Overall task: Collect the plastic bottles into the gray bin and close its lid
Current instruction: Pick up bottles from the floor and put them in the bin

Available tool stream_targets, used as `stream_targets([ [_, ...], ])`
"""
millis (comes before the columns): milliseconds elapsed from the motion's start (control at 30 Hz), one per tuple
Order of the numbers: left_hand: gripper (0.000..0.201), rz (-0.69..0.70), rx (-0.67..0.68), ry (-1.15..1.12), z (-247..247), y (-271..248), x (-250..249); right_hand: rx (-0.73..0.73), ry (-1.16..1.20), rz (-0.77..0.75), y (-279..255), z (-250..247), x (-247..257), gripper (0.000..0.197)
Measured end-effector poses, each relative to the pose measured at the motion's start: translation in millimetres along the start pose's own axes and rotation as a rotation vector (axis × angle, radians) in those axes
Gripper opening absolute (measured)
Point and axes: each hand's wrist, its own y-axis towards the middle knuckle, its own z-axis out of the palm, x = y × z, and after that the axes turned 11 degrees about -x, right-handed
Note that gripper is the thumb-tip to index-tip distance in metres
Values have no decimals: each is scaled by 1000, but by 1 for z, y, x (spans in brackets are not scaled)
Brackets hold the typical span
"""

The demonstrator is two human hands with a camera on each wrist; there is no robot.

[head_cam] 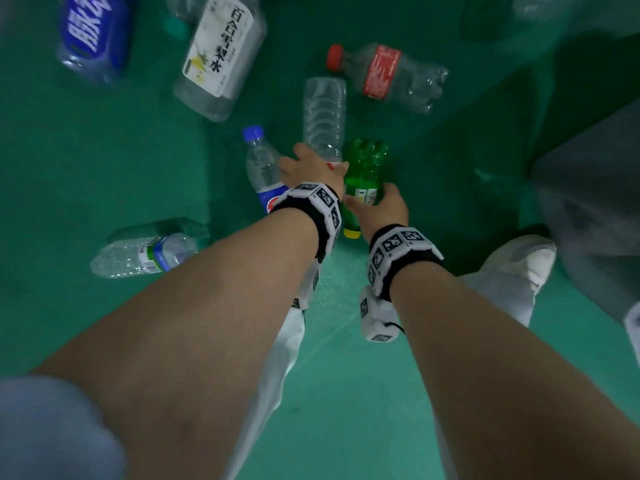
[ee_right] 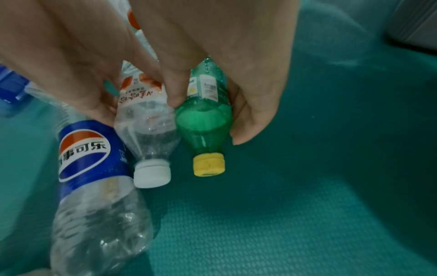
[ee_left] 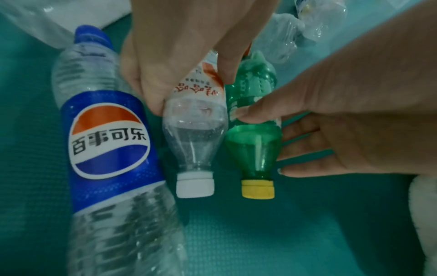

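Green textured floor [head_cam: 104, 168] carries scattered empty bottles. At its centre the left hand [head_cam: 313, 171] curls its fingers [ee_left: 153, 97] round a clear ribbed plastic bottle with a white cap [ee_left: 195, 134]. Just beside it, at three o'clock, the right hand [head_cam: 388, 206] closes thumb and fingers [ee_right: 250, 119] on a small green plastic bottle with a yellow cap [ee_right: 204, 121]. Both bottles lie on the floor, caps toward the person.

The pickup step seems in hand; next, I judge, both bottles need lifting and carrying to the gray bin [head_cam: 588, 202], which looks to be the blurred gray shape at three o'clock, its lid and opening out of view.

A clear blue-labelled cola bottle [ee_left: 106, 142] lies at nine o'clock; others lie near twelve.
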Motion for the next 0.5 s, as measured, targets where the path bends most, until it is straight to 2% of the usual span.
stream_targets([
  [267, 68, 25, 22, 15, -27, -36, 4, 8, 32, -34, -28, -54, 5, 55],
  [400, 68, 1, 29, -69, -57, -78, -1, 15, -2, -81, -56, -105, 10, 50],
  [500, 75, -13, 49, -107, -78, -124, -18, 11, -28, -114, -79, -153, 12, 53],
])
